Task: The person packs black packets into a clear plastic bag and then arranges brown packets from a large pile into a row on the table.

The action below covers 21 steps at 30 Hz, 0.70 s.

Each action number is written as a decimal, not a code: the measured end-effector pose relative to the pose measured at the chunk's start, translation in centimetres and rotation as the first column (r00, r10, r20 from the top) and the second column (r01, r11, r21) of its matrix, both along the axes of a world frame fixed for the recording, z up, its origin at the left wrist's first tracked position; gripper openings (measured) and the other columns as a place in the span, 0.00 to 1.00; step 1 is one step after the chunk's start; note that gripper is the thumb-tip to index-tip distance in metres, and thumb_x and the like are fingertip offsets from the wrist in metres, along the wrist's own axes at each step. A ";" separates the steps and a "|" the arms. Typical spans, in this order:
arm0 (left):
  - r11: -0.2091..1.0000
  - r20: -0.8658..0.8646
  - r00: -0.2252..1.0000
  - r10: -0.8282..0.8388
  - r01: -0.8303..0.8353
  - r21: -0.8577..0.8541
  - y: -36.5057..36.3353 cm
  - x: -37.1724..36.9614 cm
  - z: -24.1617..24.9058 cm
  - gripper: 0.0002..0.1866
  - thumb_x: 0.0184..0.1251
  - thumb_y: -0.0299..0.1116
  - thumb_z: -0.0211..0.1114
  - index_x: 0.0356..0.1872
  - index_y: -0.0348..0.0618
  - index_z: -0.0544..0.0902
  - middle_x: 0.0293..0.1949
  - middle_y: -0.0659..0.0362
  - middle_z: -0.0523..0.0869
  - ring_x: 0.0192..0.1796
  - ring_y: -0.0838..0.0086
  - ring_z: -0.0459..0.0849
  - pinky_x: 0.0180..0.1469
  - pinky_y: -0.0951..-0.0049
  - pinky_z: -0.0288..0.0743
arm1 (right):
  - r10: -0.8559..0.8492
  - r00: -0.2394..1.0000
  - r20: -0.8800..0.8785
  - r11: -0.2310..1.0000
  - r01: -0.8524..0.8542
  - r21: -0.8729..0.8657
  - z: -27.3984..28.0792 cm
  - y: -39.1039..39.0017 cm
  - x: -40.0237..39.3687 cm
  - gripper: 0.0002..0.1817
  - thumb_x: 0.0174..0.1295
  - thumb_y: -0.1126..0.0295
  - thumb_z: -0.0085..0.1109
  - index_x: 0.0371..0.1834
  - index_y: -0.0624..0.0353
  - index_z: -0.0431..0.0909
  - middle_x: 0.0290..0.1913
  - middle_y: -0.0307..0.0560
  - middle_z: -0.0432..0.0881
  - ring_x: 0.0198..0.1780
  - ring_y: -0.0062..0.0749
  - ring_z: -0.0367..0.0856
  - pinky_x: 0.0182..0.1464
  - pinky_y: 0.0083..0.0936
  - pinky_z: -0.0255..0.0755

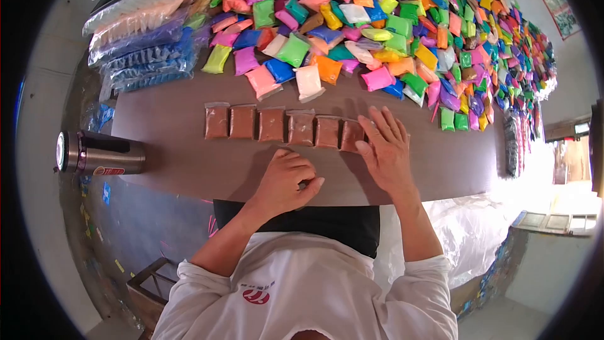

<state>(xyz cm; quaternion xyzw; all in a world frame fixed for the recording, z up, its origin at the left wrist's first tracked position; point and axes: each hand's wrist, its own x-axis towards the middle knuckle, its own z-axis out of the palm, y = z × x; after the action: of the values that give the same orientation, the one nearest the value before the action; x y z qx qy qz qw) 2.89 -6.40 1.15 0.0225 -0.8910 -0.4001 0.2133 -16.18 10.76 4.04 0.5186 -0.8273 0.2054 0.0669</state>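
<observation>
Several small clear packets of brown material lie side by side in a row on the brown table (pixel 440 164). The leftmost brown packet (pixel 216 121) lies apart from both hands. At the right end of the row, my right hand (pixel 387 151) rests with its fingers spread, over and beside the rightmost visible brown packet (pixel 352 135); what lies under the palm is hidden. My left hand (pixel 287 179) is just below the middle of the row, near the table's front edge, with its fingers curled and nothing visible in them.
A large heap of colourful packets (pixel 377 25) covers the back and right of the table. Stacked clear bags (pixel 148 31) stand at the back left. A steel flask (pixel 104 153) lies at the left edge. Clear plastic sheeting (pixel 465 233) hangs below the table's right side.
</observation>
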 end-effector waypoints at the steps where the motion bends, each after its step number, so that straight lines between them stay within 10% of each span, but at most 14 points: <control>1: 1.000 -0.004 1.000 0.000 0.000 0.007 0.0 0.0 -0.1 0.08 0.55 0.31 0.74 0.23 0.44 0.83 0.30 0.62 0.86 0.35 0.66 0.82 0.49 0.64 0.70 | 0.034 0.999 -0.006 0.999 -0.034 -0.006 0.0 -1.1 0.2 0.26 0.73 0.52 0.55 0.68 0.51 0.76 0.72 0.53 0.73 0.75 0.55 0.65 0.74 0.52 0.56; 13: 1.000 0.024 0.999 -0.028 0.027 0.015 -0.4 0.4 -0.2 0.10 0.58 0.33 0.72 0.23 0.44 0.81 0.28 0.62 0.83 0.37 0.66 0.82 0.50 0.62 0.69 | 0.083 0.993 -0.086 0.995 -0.078 0.066 -0.5 -5.4 3.0 0.25 0.69 0.53 0.60 0.65 0.53 0.78 0.68 0.51 0.76 0.69 0.53 0.71 0.70 0.49 0.62; 21: 0.999 -0.051 0.998 -0.021 0.022 0.036 -0.3 0.5 -0.9 0.09 0.59 0.34 0.72 0.25 0.44 0.82 0.33 0.61 0.85 0.44 0.65 0.82 0.55 0.59 0.69 | 0.280 0.943 0.180 0.959 -0.284 -0.008 1.8 -11.9 5.1 0.30 0.60 0.55 0.70 0.64 0.55 0.78 0.57 0.50 0.76 0.57 0.50 0.77 0.56 0.43 0.75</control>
<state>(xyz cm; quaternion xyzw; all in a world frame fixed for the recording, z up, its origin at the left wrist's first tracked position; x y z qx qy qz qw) 3.39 -6.69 0.22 0.0067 -0.8780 -0.4193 0.2310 -11.04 -1.14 5.82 0.6115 -0.7491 0.2511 -0.0426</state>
